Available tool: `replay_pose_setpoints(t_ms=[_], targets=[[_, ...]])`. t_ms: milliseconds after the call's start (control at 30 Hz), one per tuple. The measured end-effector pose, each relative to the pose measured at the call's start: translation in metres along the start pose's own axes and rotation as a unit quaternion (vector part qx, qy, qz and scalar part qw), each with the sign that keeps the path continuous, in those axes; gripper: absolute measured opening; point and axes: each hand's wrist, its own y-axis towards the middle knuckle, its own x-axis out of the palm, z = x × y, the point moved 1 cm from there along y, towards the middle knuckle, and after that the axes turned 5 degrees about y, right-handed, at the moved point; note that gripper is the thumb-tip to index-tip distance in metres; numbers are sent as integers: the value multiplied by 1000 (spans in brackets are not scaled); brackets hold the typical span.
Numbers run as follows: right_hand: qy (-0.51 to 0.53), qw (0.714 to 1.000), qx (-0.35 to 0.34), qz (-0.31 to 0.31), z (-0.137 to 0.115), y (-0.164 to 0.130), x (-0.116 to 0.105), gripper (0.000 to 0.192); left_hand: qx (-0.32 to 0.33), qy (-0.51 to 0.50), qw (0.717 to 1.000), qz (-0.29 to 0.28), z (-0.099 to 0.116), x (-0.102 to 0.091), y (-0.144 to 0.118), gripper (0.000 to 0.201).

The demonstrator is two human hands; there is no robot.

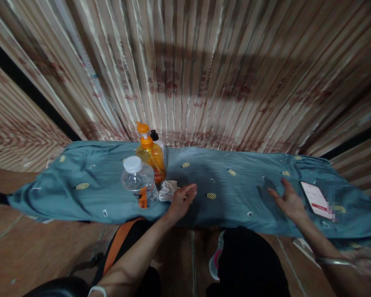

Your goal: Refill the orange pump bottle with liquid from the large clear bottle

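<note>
In the head view, the left hand (181, 200) has its fingers together and half curled; whether it pinches anything, I cannot tell. Just left of it lies a crumpled white cloth (167, 191), then a clear jar (139, 181) with a white lid. An orange pump bottle (149, 156) stands ahead and left. The right hand (289, 201) spreads thumb from fingers over the worktop (241, 192), a lit phone (315, 200) just right of it.

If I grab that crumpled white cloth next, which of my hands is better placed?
Probably your left hand: it is right beside the crumpled white cloth. Your right hand is much farther from it, over near the phone.
</note>
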Motion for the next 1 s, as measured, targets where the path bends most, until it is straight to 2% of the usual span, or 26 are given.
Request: replay_pose_setpoints(t_ms=[100, 233, 333, 433, 533, 633, 800, 1000], targets=[[85, 990, -27, -111, -75, -33, 38, 76, 20, 23, 999, 18, 2, -3, -7, 35], [212, 941, -107, -242, -179, -79, 94, 43, 36, 37, 997, 57, 5, -11, -21, 36], [228, 928, -126, -267, -237, -103, 133, 28, 29, 32, 995, 91, 5, -22, -36, 37], [241, 919, -121, -287, -275, -120, 164, 18, 9, 17, 994, 112, 2, -33, -50, 38], [275, 904, -108, -309, -296, -130, 178, 15, -19, -9, 992, 123, -4, -42, -59, 38], [330, 885, -71, -320, -300, -130, 176, 19, -59, -56, 988, 134, -13, -47, -61, 39], [450, 833, 10, -320, -285, -125, 144, 37, -120, -171, 967, 143, -19, -45, -58, 43], [538, 757, 92, -360, -270, -145, 107, 49, -134, -277, 946, 99, -4, -27, -52, 42]])
